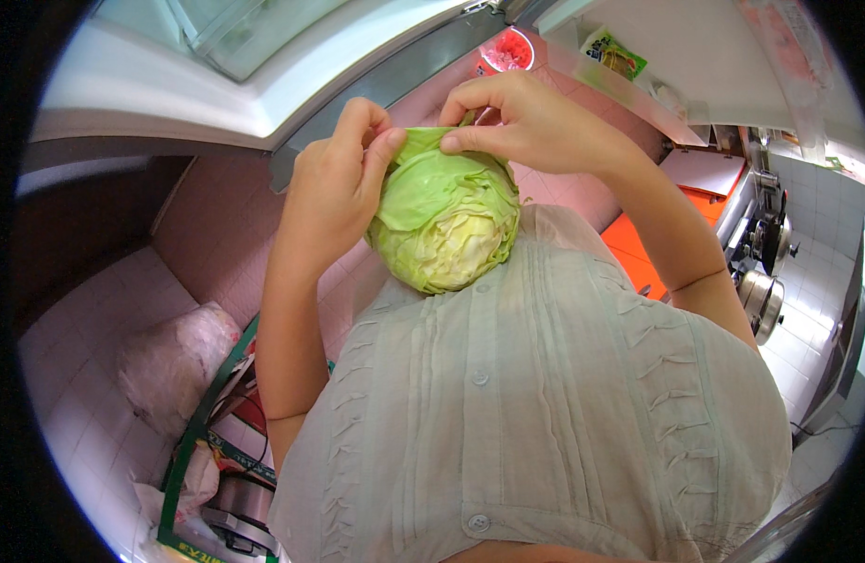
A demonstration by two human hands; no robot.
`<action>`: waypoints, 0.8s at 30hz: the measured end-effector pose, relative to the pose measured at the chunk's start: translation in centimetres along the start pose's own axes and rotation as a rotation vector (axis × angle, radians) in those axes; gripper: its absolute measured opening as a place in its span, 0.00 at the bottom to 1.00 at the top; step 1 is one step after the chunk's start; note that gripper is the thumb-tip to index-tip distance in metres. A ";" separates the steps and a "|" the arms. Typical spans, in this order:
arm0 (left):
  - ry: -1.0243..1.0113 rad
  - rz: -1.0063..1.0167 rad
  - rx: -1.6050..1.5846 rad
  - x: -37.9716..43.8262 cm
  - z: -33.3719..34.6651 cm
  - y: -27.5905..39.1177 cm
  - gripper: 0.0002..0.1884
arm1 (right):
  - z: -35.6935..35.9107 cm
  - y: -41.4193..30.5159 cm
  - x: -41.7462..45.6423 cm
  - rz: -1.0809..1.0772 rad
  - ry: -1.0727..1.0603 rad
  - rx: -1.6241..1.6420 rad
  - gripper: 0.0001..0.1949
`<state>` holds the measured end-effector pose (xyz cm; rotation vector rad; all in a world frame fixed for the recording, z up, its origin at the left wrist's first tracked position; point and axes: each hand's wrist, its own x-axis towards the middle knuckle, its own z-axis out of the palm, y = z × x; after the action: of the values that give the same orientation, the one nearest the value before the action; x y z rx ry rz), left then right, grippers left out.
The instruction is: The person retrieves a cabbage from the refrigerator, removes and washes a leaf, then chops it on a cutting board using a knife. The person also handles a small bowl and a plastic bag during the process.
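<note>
A round head of green cabbage is in front of my chest, its pale, wrinkled inner leaves showing on the near side. My left hand pinches the upper left edge of an outer leaf between thumb and fingers. On the upper right, my right hand grips the same part of the leaf, thumb on top and fingers bent behind. The underside of the cabbage is hidden, so what supports it cannot be seen.
An open refrigerator stands ahead; its door shelf holds a green packet. Pots sit on the stove at right, above orange cabinets. A plastic bag and green-edged box are at left.
</note>
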<state>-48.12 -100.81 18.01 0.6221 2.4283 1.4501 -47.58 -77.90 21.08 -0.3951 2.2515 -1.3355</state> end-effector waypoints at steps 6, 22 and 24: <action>-0.005 0.001 0.048 0.5 0.1 0.3 0.09 | -0.1 0.1 0.1 0.050 0.044 -0.019 0.07; 0.083 -0.009 0.113 0.5 0.6 1.1 0.10 | -0.2 1.0 -0.6 0.048 0.076 0.129 0.08; 0.087 -0.053 0.080 0.4 0.5 1.2 0.11 | 0.0 1.4 -0.9 0.051 0.147 0.237 0.09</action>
<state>-47.98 -99.71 18.79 0.5170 2.5602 1.3931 -46.80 -76.76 20.09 -0.1596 2.1678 -1.6281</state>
